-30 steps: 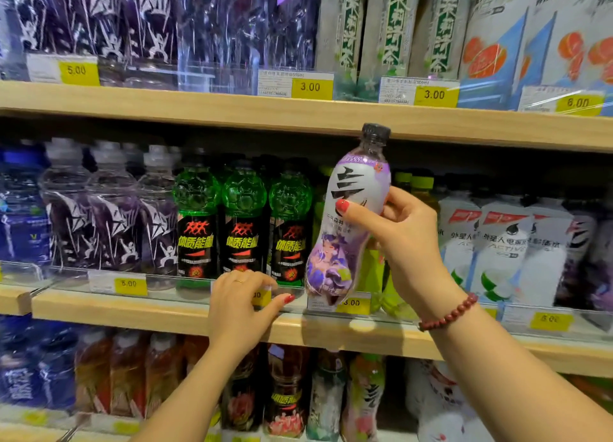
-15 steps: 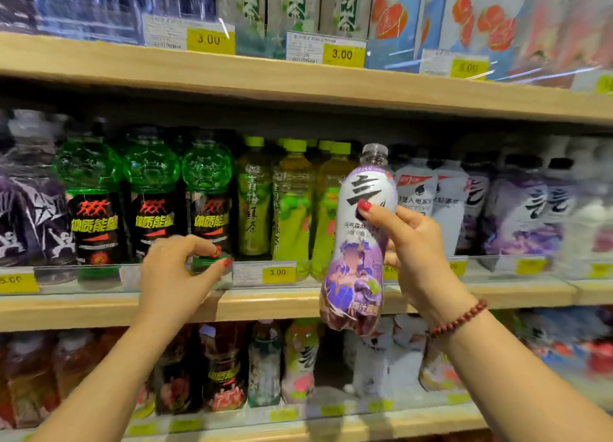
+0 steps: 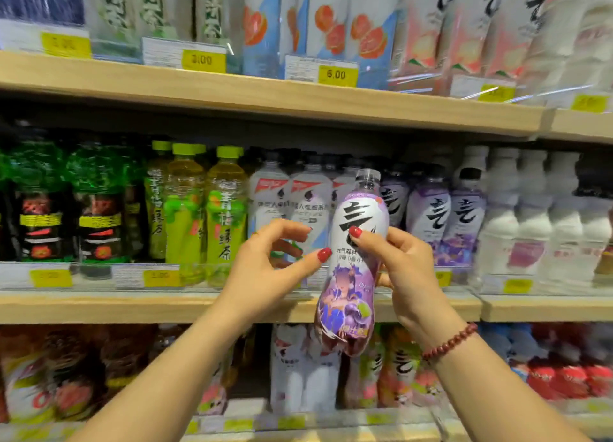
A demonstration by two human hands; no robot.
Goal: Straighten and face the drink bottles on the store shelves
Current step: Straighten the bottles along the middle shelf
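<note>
Head view shows the right hand (image 3: 403, 269) wrapped around the waist of a purple sparkling-water bottle (image 3: 353, 265), held upright in the air in front of the middle shelf (image 3: 166, 305), label facing the camera. Its grip is pinched on the bottle, thumb across the front and fingers behind. The left hand (image 3: 265, 269) is just beside the bottle, its grip spread, thumb tip at the label's edge; whether it touches I cannot tell. Matching purple bottles (image 3: 444, 219) stand in a row on the shelf just behind and to the right, labels outward. To the left, green tea bottles (image 3: 205, 216) and white electrolyte bottles (image 3: 292, 206) look lined up and faced. Judging by this, the held bottle is out of place and not yet shelved with its kind; the far-right rows are too blurred to assess.
</note>
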